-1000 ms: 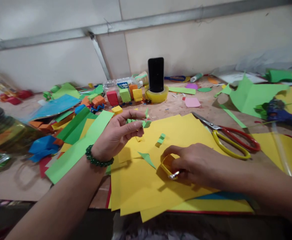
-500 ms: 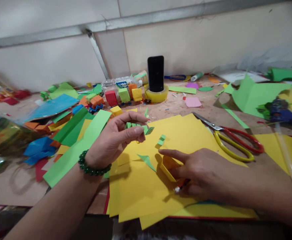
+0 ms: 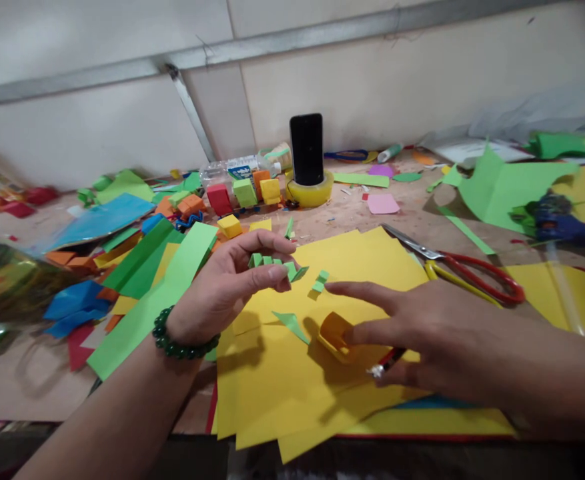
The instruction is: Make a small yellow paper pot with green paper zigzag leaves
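Observation:
My left hand (image 3: pixel 242 270) pinches a light green accordion-folded paper strip (image 3: pixel 272 263) between thumb and fingers, above a stack of yellow paper sheets (image 3: pixel 272 387). My right hand (image 3: pixel 412 327) is over the sheets, index finger stretched towards a small green folded paper piece (image 3: pixel 321 281). A red and black pencil (image 3: pixel 389 362) with a silvery end is tucked among its lower fingers. Close to the middle fingertip is a curled yellow-orange paper piece (image 3: pixel 336 337); I cannot tell if they touch. A pointed green paper scrap (image 3: pixel 292 325) lies between the hands.
Scissors (image 3: pixel 452 260) with red and yellow handles lie right of the sheets. A black phone (image 3: pixel 307 148) stands in a yellow tape roll (image 3: pixel 317 193) at the back. Folded paper cubes (image 3: pixel 245 192) and a plastic bottle (image 3: pixel 217 172) are behind my left hand. A blue glue gun (image 3: pixel 567 227) lies far right.
My right hand has shifted right and its fingers have spread, uncovering more of the curled yellow-orange paper and the pencil. My left hand keeps its pinch on the folded green strip.

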The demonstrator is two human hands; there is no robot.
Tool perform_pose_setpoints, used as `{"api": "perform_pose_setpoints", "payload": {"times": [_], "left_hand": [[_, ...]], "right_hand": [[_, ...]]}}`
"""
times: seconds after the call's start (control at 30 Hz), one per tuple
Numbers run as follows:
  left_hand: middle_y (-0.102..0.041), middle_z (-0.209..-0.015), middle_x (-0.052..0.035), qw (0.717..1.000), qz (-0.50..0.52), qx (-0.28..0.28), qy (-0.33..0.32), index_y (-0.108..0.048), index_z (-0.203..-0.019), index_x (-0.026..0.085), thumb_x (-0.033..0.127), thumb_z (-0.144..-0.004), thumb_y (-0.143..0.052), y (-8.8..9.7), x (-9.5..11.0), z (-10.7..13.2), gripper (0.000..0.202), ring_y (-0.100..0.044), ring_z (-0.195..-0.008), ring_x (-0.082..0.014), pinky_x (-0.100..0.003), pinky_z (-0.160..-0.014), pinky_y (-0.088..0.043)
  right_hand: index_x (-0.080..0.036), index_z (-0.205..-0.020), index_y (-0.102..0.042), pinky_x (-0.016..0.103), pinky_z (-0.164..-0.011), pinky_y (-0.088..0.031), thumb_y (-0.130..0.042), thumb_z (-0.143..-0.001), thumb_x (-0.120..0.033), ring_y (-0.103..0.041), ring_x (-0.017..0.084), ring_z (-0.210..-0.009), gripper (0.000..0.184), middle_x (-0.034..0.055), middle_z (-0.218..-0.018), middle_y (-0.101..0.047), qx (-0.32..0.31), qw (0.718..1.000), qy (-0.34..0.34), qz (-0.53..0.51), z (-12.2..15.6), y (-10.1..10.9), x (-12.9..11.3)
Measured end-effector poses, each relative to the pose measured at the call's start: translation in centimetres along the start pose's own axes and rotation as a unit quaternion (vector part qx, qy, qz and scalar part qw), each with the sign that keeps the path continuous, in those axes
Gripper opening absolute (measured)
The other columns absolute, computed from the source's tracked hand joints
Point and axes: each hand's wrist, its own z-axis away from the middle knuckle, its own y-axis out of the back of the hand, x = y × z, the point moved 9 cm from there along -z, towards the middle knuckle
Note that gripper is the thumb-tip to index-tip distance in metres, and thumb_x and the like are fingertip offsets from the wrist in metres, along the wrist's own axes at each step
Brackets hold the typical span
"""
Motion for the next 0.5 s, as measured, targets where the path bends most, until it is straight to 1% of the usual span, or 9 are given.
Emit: {"api": "perform_pose_setpoints", "payload": {"times": [0.07, 0.13, 0.2, 0.27, 0.37, 0.43, 0.5], "left_hand": [[-0.061, -0.086, -0.0010, 1.000, -0.005, 0.000, 0.003, -0.068, -0.095, 0.019, 0.019, -0.076, -0.071, -0.1, 0.0, 0.0, 0.019, -0.059, -0.070, -0.0076, -0.016, -0.066, -0.050], [-0.061, -0.087, -0.0010, 1.000, -0.013, -0.003, 0.007, -0.068, -0.094, 0.019, 0.019, -0.075, -0.072, -0.2, -0.1, 0.0, 0.019, -0.059, -0.071, -0.0082, -0.017, -0.066, -0.051], [-0.061, -0.087, -0.0012, 1.000, -0.020, -0.009, 0.008, -0.068, -0.094, 0.019, 0.019, -0.074, -0.073, -0.4, -0.1, 0.0, 0.020, -0.059, -0.073, -0.0094, -0.018, -0.066, -0.051], [-0.061, -0.086, -0.0018, 0.999, -0.027, -0.016, 0.010, -0.067, -0.093, 0.018, 0.018, -0.074, -0.074, -0.5, -0.2, 0.0, 0.020, -0.059, -0.075, -0.0105, -0.019, -0.066, -0.051], [-0.062, -0.085, -0.0026, 0.999, -0.039, -0.024, 0.017, -0.066, -0.094, 0.017, 0.019, -0.073, -0.074, -0.6, -0.4, 0.0, 0.022, -0.060, -0.074, -0.0110, -0.020, -0.067, -0.051], [-0.063, -0.085, -0.0027, 0.998, -0.049, -0.028, 0.020, -0.066, -0.094, 0.016, 0.019, -0.073, -0.075, -0.7, -0.5, -0.1, 0.023, -0.060, -0.073, -0.0108, -0.021, -0.068, -0.051], [-0.063, -0.084, -0.0027, 0.998, -0.058, -0.032, 0.021, -0.066, -0.094, 0.016, 0.020, -0.073, -0.075, -0.8, -0.4, 0.0, 0.023, -0.060, -0.073, -0.0109, -0.021, -0.069, -0.051]], "right_hand": [[-0.038, -0.102, -0.069, 0.026, -0.052, -0.043, -0.066, -0.077, -0.034, -0.068, 0.014, -0.061, 0.026, -0.0036, -0.151, -0.037, -0.019, 1.000, 0.005, 0.015, -0.6, -0.8, -0.1], [-0.035, -0.096, -0.071, 0.027, -0.050, -0.043, -0.064, -0.076, -0.037, -0.068, 0.015, -0.058, 0.021, -0.0029, -0.151, -0.036, -0.030, 0.999, 0.002, 0.028, -1.3, -1.8, -0.2], [-0.033, -0.090, -0.072, 0.028, -0.051, -0.044, -0.063, -0.076, -0.040, -0.069, 0.015, -0.059, 0.018, -0.0020, -0.151, -0.036, -0.031, 0.999, -0.003, 0.029, -1.8, -2.6, -0.2], [-0.031, -0.086, -0.072, 0.029, -0.054, -0.046, -0.063, -0.075, -0.040, -0.070, 0.016, -0.062, 0.017, -0.0011, -0.151, -0.035, -0.026, 0.999, -0.009, 0.020, -2.0, -2.9, -0.3], [-0.031, -0.087, -0.072, 0.029, -0.057, -0.047, -0.067, -0.071, -0.038, -0.070, 0.017, -0.066, 0.018, -0.0002, -0.151, -0.036, -0.021, 1.000, -0.005, -0.011, -1.5, -2.1, -0.5], [-0.034, -0.096, -0.071, 0.029, -0.060, -0.049, -0.069, -0.070, -0.039, -0.070, 0.017, -0.070, 0.026, -0.0008, -0.149, -0.040, -0.010, 0.999, 0.002, -0.040, -0.9, -0.8, -0.4], [-0.039, -0.105, -0.068, 0.029, -0.065, -0.050, -0.071, -0.071, -0.038, -0.070, 0.018, -0.078, 0.034, -0.0025, -0.145, -0.046, 0.012, 0.998, -0.002, -0.064, -0.3, 0.7, 0.2]]}}
